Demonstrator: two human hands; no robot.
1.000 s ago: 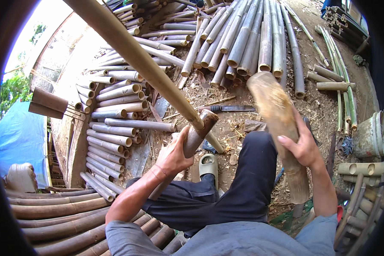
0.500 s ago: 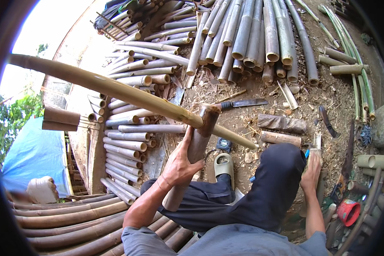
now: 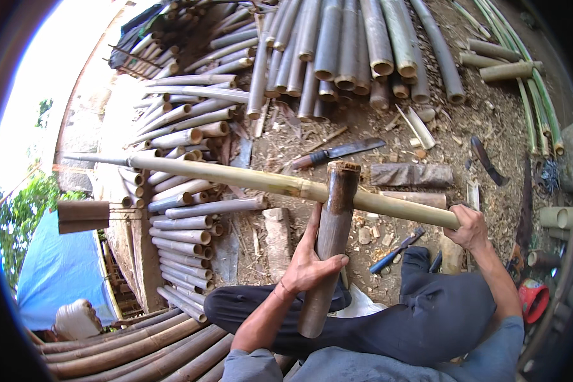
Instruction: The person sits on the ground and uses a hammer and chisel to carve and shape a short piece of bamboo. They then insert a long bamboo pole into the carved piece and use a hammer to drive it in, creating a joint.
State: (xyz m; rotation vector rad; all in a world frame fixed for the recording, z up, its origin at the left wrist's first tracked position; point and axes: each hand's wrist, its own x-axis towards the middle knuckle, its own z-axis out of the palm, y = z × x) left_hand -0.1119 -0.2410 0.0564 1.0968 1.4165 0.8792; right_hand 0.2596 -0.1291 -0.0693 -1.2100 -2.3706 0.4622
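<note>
My left hand (image 3: pixel 309 270) is closed around a short, thick brown bamboo tube (image 3: pixel 336 235), which tilts slightly, its darker cut end pointing away from me. A long, pale bamboo pole (image 3: pixel 235 176) crosses the tube near that far end and appears to run through its wall. The pole's thin tip reaches far out to the left. At the pole's right end my right hand (image 3: pixel 468 228) has its fingers wrapped around it. Beneath that hand, a wooden block (image 3: pixel 452 254) is partly hidden by my arm and leg.
Ahead lies a large knife (image 3: pixel 356 148) on ground strewn with chips. A blue-handled knife (image 3: pixel 385 261) is beside my leg. Two short bamboo pieces (image 3: pixel 410 174) lie ahead right, near a curved dark-handled tool (image 3: pixel 487 162). Stacked bamboo tubes (image 3: pixel 181 235) fill the left; more (image 3: pixel 350 44) lie beyond.
My right hand has left the wooden block and taken hold of the pole's right end. The pole and tube have shifted right, and the pole's left end has swung lower. My right leg has lowered.
</note>
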